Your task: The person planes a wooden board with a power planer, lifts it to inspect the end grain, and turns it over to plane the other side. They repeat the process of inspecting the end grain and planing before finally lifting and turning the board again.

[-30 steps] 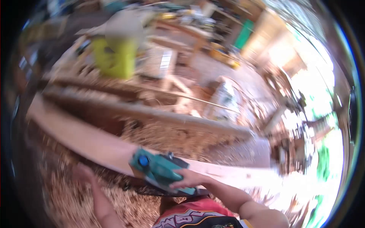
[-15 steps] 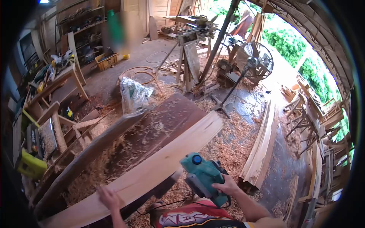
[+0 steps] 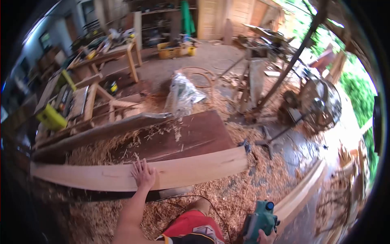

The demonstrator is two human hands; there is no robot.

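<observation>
A long pale wooden board (image 3: pixel 199 168) lies across a dark reddish-brown slab (image 3: pixel 191 130) in front of me. My left hand (image 3: pixel 144 174) rests flat on the board, its fingers spread. Down at the lower right, my right hand (image 3: pixel 267 237) is wrapped round the handle of a green electric hand planer (image 3: pixel 260 221), which is held off the board, beside my leg. A blue clamp-like piece (image 3: pixel 245 145) shows at the board's right end. Part of my right hand is cut off by the bottom of the view.
Wood shavings (image 3: pixel 227 199) cover the floor. A pedestal fan (image 3: pixel 321 103) and stacked timber (image 3: pixel 300 195) stand to the right. Beyond the slab sits a clear plastic bag (image 3: pixel 183 93). A workbench (image 3: pixel 101 53) with tools is at the back left. A black cord (image 3: pixel 215 207) runs past my legs.
My view has turned, so the board now lies more level. My right hand has moved the planer down and right, away from the board. My left hand now presses flat near the board's middle.
</observation>
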